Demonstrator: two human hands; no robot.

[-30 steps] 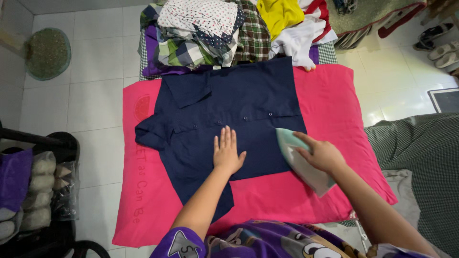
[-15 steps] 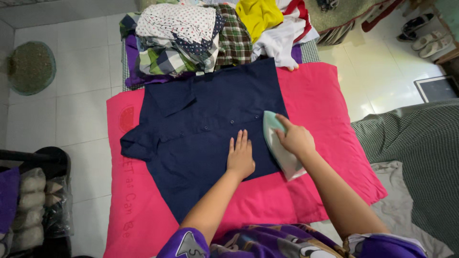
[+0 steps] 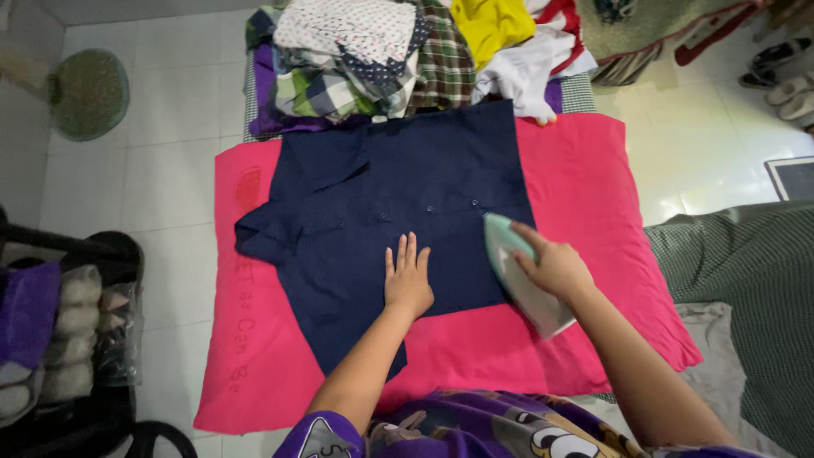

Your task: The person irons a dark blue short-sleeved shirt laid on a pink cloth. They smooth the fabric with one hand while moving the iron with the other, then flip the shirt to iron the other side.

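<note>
Navy shirt [image 3: 398, 203] lies flat on a pink pad [image 3: 593, 220], collar toward the far-left corner, one short sleeve sticking out to the left edge, button row running across the middle. Pad sits on a white tile floor [image 3: 161, 178].

My left hand [image 3: 408, 278] is flat on the shirt, palm down, fingers straight and close together, pointing away from me, gripping nothing, just pressing the cloth near its lower middle. My right hand [image 3: 555, 270] is closed round the top of a pale green iron [image 3: 513, 267]; fingers wrap over it, thumb side toward me. Iron's tip points away and sits on the shirt's right edge, just below the button row; its back end hangs over bare pink pad. L hand and iron are near each other w/ a strip of navy between, not touching.

Past the shirt's far edge is a clothes pile [image 3: 407, 51]: dotted white, green/white check, dark plaid, yellow, white and red pieces, some overlapping the pad's far rim and touching the shirt's top edge.

Far left on the tiles there's a round green mat [image 3: 87, 92]. Near left is a dark rack [image 3: 59, 339] w/ rolled cloths and a purple piece. To the right is a green checked cloth [image 3: 746, 271], w/ sandals [image 3: 784, 76] near the far right corner. My purple printed top [image 3: 475, 428] shows at the bottom.
</note>
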